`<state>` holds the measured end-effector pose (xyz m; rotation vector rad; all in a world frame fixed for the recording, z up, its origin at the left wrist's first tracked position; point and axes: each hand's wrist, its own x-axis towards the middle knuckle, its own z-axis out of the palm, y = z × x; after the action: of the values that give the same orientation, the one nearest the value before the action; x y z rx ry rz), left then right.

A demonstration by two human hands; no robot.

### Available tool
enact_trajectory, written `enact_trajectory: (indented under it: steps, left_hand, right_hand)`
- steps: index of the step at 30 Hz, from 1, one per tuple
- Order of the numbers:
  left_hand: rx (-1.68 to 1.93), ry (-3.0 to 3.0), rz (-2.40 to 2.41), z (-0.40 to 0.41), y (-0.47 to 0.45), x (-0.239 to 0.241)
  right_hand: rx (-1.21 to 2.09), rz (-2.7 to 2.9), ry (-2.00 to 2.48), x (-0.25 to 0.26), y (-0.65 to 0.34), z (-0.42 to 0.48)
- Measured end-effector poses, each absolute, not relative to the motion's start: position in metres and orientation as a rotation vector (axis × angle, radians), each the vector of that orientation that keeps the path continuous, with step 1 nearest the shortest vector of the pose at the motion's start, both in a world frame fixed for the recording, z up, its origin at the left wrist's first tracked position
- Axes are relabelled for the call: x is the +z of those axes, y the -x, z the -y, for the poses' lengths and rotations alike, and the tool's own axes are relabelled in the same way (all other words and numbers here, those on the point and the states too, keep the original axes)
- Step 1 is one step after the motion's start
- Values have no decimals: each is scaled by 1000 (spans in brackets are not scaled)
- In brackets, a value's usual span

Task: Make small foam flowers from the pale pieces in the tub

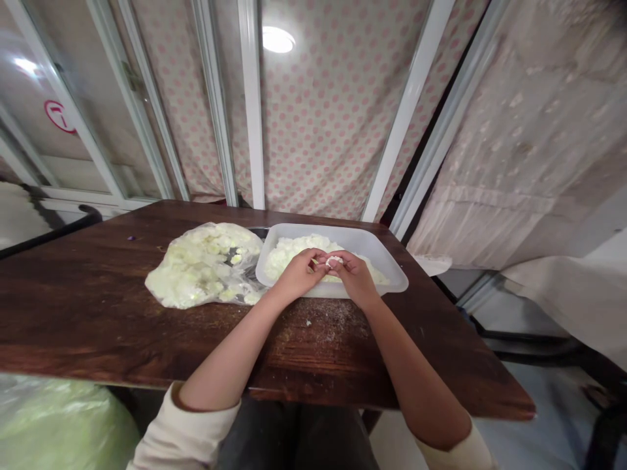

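Above a white plastic tub (389, 261), my two hands meet fingertip to fingertip. My right hand (358, 279) pinches a small white piece (335, 260), too small to name by kind. The fingers of my left hand (300, 271) are pressed together beside it; what they hold, if anything, is hard to make out. A heap of pale yellow-white bits (289, 250) lies in the tub under my hands. Left of the tub rests a clear plastic bag (196, 264) full of similar pale pieces.
White crumbs (308, 323) are scattered on the dark wooden table (98, 287) near its front edge. A large bag with pale green contents (63, 424) stands below the table at the left. Behind the table are framed glass panels and a dotted curtain (323, 130).
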<state>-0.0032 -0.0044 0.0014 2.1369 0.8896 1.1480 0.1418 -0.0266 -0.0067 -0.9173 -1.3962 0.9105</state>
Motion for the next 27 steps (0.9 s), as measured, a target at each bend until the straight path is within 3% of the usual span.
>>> enact_trajectory:
  steps: [27]
  left_hand:
    - [1121,-2234,-770,7,5,3]
  right_hand:
    - [1019,1543,839,-5,-149,28]
